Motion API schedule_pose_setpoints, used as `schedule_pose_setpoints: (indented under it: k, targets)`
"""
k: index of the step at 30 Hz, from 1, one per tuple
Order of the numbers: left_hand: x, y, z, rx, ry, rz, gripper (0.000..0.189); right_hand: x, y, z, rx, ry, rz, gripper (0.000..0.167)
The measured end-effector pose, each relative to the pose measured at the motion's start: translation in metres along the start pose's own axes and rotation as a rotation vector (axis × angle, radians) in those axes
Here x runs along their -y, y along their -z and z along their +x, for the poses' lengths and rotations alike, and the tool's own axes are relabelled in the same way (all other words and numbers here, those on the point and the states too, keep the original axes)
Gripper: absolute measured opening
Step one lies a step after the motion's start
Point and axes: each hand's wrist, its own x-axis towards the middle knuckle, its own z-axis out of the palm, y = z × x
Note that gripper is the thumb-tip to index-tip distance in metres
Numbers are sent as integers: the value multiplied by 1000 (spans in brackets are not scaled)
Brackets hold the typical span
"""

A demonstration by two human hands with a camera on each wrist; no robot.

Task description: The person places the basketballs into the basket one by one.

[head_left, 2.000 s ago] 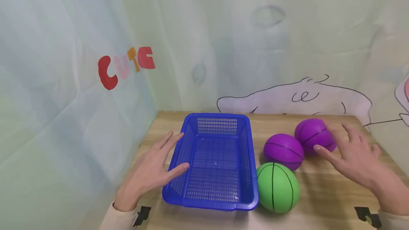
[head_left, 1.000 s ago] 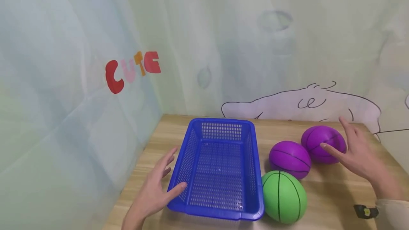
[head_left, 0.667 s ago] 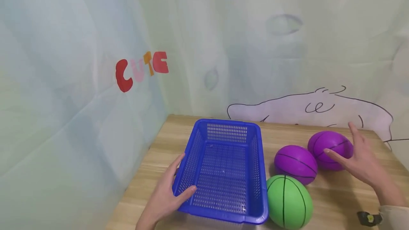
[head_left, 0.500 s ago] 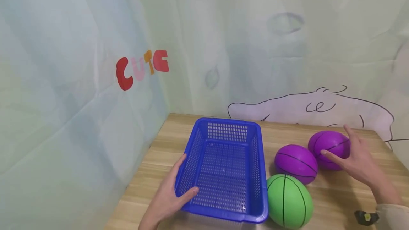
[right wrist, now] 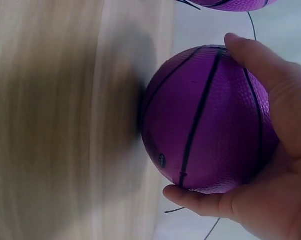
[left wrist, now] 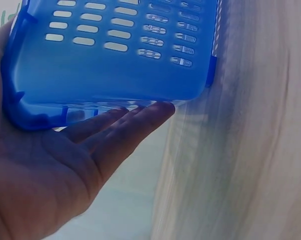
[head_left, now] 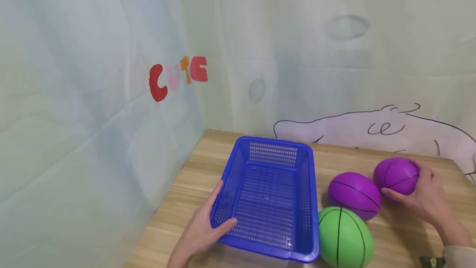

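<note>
Moved in since earlier, my right hand (head_left: 427, 195) grips the rightmost round purple rubbery ball (head_left: 395, 176) by its sides, probably light and springy, right of the blue rectangular plastic basket (head_left: 267, 206), whose left rim my left hand (head_left: 201, 231) pinches

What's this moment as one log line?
left hand: holds blue rectangular plastic basket | right hand: holds rightmost round purple ball | other purple ball, round green ball: on wood-grain table, outside basket
</note>
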Motion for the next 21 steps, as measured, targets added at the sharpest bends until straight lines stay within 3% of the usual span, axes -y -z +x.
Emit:
schedule_pose_setpoints:
  k: [8, 14, 21]
  targets:
    - [-3, 4, 0, 81, 100, -53, 136, -6, 1, -2, -1, -71, 19, 131]
    - [-1, 7, 0, 112, 116, -96, 143, -8, 0, -4, -28, -71, 12, 130]
    - [1, 6, 1, 116, 141, -124, 145, -8, -1, -3, -146, -84, 134, 123]
